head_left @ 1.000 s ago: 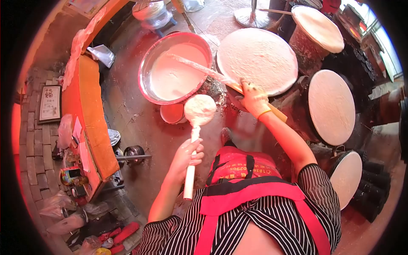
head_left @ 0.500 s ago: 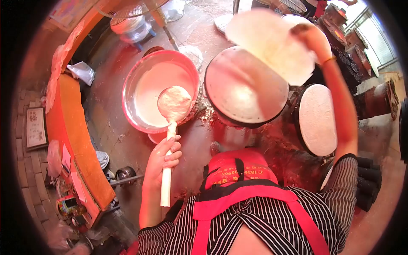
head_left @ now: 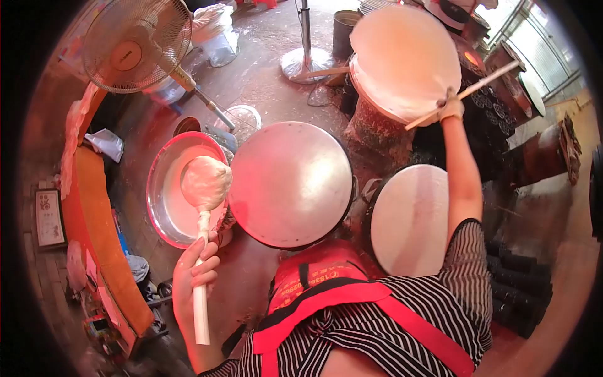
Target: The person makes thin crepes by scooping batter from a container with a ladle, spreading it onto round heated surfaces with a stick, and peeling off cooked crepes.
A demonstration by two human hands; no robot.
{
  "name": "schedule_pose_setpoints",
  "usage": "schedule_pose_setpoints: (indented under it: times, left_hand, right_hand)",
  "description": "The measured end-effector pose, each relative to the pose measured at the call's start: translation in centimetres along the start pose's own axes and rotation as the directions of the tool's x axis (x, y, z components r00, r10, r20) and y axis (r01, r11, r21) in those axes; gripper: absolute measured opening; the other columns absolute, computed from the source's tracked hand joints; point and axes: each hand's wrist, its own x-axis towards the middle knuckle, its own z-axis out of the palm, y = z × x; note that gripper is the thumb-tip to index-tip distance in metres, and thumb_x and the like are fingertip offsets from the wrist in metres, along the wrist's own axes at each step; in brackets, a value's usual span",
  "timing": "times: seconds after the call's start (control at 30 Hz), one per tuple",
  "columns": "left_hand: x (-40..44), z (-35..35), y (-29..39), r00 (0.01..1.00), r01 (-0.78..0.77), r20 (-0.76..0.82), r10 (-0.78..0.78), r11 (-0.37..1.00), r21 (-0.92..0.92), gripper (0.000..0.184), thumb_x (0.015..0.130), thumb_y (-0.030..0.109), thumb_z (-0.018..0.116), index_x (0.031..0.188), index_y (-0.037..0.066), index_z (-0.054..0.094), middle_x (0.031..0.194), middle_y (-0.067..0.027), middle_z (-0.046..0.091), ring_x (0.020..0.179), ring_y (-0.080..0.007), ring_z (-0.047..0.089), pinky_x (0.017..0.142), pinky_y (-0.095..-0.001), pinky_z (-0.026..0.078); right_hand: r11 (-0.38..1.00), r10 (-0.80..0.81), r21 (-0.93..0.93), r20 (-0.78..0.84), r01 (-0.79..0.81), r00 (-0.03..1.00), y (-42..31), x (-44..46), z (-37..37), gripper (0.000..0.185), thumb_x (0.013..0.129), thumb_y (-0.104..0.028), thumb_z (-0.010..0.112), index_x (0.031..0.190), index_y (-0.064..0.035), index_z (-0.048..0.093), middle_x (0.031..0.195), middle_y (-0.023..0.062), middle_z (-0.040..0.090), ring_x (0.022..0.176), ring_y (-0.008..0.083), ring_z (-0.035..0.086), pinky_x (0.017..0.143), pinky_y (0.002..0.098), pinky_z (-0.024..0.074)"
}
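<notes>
My left hand is closed round the pale handle of a ladle, whose bowl is coated in thick batter. Below the ladle sits a red-rimmed basin with pale batter inside. At the far right, my right hand grips a thin wooden stick by the edge of a large round flatbread, which lies on a raised stand. A bare round griddle is between the basin and the stand. On a second griddle, nearer my right arm, lies a pale round sheet.
A standing fan leans in at the upper left. Beyond the griddles is a pole on a round base. A stove with a glowing opening and dark cylinders are on the right. An orange counter runs along the left.
My right hand has carried the flatbread off the middle griddle to the far stand and now holds a stick. The ladle stays over the basin. The whole view has shifted.
</notes>
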Motion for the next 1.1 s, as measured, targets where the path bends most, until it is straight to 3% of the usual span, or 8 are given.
schedule_pose_setpoints:
  times: [0.2, 0.43, 0.5, 0.67, 0.77, 0.83, 1.03, 1.1]
  left_hand:
    - [0.8, 4.9, -3.5, 0.996, -0.024, -0.089, 0.031, 0.997, 0.079, 0.026, 0.104, 0.011, 0.041, 0.124, -0.006, 0.041, 0.079, -0.0031, 0.038, 0.051, -0.005, 0.033, 0.034, -0.0173, 0.03]
    - [1.6, 6.9, -6.1, 0.995, 0.049, -0.102, 0.007, 0.844, 0.534, 0.023, 0.103, 0.012, 0.044, 0.124, 0.003, 0.045, 0.079, 0.0003, 0.04, 0.05, -0.0023, 0.032, 0.036, -0.0148, 0.024]
    - [3.0, 6.4, -6.5, 0.992, 0.116, -0.111, -0.059, 0.769, 0.629, 0.021, 0.103, 0.014, 0.045, 0.122, 0.006, 0.046, 0.077, 0.0015, 0.04, 0.049, -0.0017, 0.032, 0.036, -0.0152, 0.024]
    - [15.4, 0.3, -6.8, 0.994, 0.038, -0.011, -0.112, 0.24, 0.97, 0.027, 0.094, 0.013, 0.053, 0.119, 0.003, 0.054, 0.067, 0.0006, 0.049, 0.049, -0.0062, 0.044, 0.04, -0.0254, 0.037]
    - [25.6, -5.6, -7.0, 0.747, -0.53, 0.652, 0.13, -0.474, 0.703, 0.014, 0.082, 0.007, 0.056, 0.095, 0.001, 0.059, 0.079, -0.0203, 0.061, 0.075, -0.0388, 0.062, 0.067, -0.0474, 0.047]
    - [27.5, -5.8, -5.9, 0.693, -0.549, 0.717, 0.08, -0.586, 0.596, 0.015, 0.08, 0.006, 0.055, 0.094, 0.0, 0.059, 0.085, -0.0239, 0.062, 0.084, -0.0446, 0.061, 0.073, -0.0515, 0.047]
    - [26.9, -4.3, -0.6, 0.348, -0.556, 0.914, 0.207, -0.74, 0.379, 0.003, 0.081, 0.004, 0.054, 0.08, 0.005, 0.057, 0.084, -0.0154, 0.061, 0.079, -0.0383, 0.062, 0.066, -0.0486, 0.048]
    - [26.0, -2.7, 2.3, 0.209, -0.459, 0.964, 0.162, -0.855, 0.243, 0.006, 0.08, 0.006, 0.061, 0.081, 0.01, 0.065, 0.085, -0.0083, 0.063, 0.084, -0.0321, 0.062, 0.066, -0.0435, 0.05]
  right_hand:
    - [0.985, 0.042, -0.135, -0.426, -0.109, 0.904, 12.1, 4.1, -3.7, 0.03, 0.08, -0.016, 0.075, 0.101, 0.0054, 0.07, 0.1, 0.0183, 0.072, 0.083, 0.0252, 0.071, 0.074, 0.0354, 0.0568]
    - [0.89, -0.395, -0.386, -0.389, 0.242, 0.833, 11.5, -1.9, -5.0, 0.023, 0.09, -0.024, 0.066, 0.094, -0.001, 0.069, 0.079, 0.0115, 0.069, 0.062, 0.0253, 0.065, 0.055, 0.0396, 0.0518]
    - [0.981, 0.076, 0.188, -0.131, -0.05, 0.989, 10.5, -6.9, -7.3, 0.015, 0.093, -0.023, 0.063, 0.091, -0.0084, 0.062, 0.061, 0.0, 0.051, 0.045, 0.0141, 0.046, 0.039, 0.0315, 0.0378]
    - [0.886, 0.452, -0.146, 0.49, -0.441, 0.746, 11.1, -24.9, -14.2, 0.033, 0.097, -0.045, 0.053, 0.114, -0.0181, 0.061, 0.062, -0.0036, 0.047, 0.04, 0.0052, 0.032, 0.036, 0.0212, 0.0238]
    - [0.894, 0.428, -0.333, 0.435, -0.3, 0.792, 12.6, -37.4, -16.9, 0.046, 0.099, -0.044, 0.051, 0.136, -0.0162, 0.054, 0.072, -0.0017, 0.057, 0.047, 0.011, 0.048, 0.041, 0.0274, 0.0408]
    - [0.532, -0.396, -0.468, 0.6, 0.706, 0.696, 18.9, -42.5, -20.0, 0.044, 0.098, -0.029, 0.056, 0.141, -0.0181, 0.051, 0.081, 0.0049, 0.061, 0.059, 0.0196, 0.058, 0.054, 0.0354, 0.0498]
    - [-0.081, -0.201, -0.941, 0.338, 0.328, 0.919, 22.1, -58.4, -19.7, 0.044, 0.094, -0.031, 0.057, 0.138, -0.0208, 0.055, 0.093, 0.0182, 0.061, 0.08, 0.0371, 0.064, 0.068, 0.0453, 0.0523]
    - [0.027, -0.244, -0.938, 0.329, 0.346, 0.912, 23.6, -59.1, -17.3, 0.045, 0.095, -0.031, 0.054, 0.138, -0.0171, 0.054, 0.096, 0.0191, 0.062, 0.084, 0.0404, 0.064, 0.072, 0.0492, 0.0519]
